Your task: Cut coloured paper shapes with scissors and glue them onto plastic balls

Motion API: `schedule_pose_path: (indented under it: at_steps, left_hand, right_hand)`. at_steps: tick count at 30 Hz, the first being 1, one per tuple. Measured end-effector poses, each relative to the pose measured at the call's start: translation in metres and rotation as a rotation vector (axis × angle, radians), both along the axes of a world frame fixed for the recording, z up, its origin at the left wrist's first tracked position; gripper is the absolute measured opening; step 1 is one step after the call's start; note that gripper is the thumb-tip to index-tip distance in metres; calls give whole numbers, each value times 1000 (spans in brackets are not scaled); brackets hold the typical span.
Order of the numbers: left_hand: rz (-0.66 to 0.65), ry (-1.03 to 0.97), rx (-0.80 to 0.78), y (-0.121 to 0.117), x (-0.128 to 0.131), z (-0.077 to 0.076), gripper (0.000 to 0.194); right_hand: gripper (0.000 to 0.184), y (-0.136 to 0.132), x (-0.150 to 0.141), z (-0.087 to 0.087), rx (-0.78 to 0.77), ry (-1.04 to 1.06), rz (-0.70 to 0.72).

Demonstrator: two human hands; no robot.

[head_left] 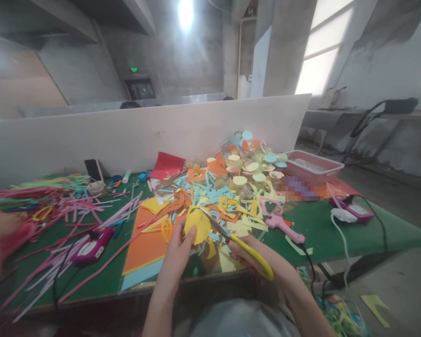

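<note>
Grey concrete walls (196, 65) rise behind a low white partition (154, 126) in the head view, with a green table (333, 234) before it. Left hand (182, 238) pinches a yellow paper piece (198, 227) between thumb and fingers, the piece at one o'clock from that hand. Right hand (247, 250) is wrapped round the handles of yellow-handled scissors (228, 234), whose long axis runs from four towards ten o'clock, blades against the piece's upper right edge; how far the blades are parted I cannot tell. Left is the hand nearer the paper.

Cut paper scraps (231, 208) crowd from eleven to two o'clock of it; a pink glue gun (286, 228) lies at three, apart from the right hand. The table's front edge (210, 276) passes close at six o'clock, with air beyond. Far off at nine, another person's hand (5, 229) is blurred.
</note>
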State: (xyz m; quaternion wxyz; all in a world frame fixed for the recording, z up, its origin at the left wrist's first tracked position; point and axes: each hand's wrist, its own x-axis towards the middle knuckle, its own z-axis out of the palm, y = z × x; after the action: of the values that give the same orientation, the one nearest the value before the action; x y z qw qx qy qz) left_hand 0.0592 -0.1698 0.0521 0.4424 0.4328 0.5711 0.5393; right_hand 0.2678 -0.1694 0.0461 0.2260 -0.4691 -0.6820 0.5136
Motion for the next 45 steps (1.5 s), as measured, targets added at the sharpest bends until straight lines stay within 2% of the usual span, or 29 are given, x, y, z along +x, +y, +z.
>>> schedule_pose_path:
  at_steps: [8,14,18,21,25,29,33,40,45]
  left_hand:
    - [47,33,7,1,0,1,65]
    - [42,64,4,1,0,1,71]
    - [-6,57,-19,1,-1,-1,72]
    - [-15,98,-30,3,-5,-7,71]
    - [-33,153,-26,4,-12,-14,68]
    - [-94,178,-15,3,-13,-11,61]
    - [-14,154,-70,3,-12,-8,64]
    - [-48,160,-33,1,-12,-7,50]
    - [-45,163,-13,0,-11,-5,49]
  right_hand:
    - [48,3,4,-6,-2,-17,78]
    - [49,6,5,-11,190,57,226]
    - [45,7,7,-12,194,53,249]
    - [46,7,7,-9,177,15,237]
    - [49,4,6,-2,90,-14,150]
    - [48,2,3,2,-4,13,62]
    - [48,1,2,3,-54,48,47]
    - [46,4,3,-3,-38,-3,49]
    - [47,6,3,-6,-20,-24,55]
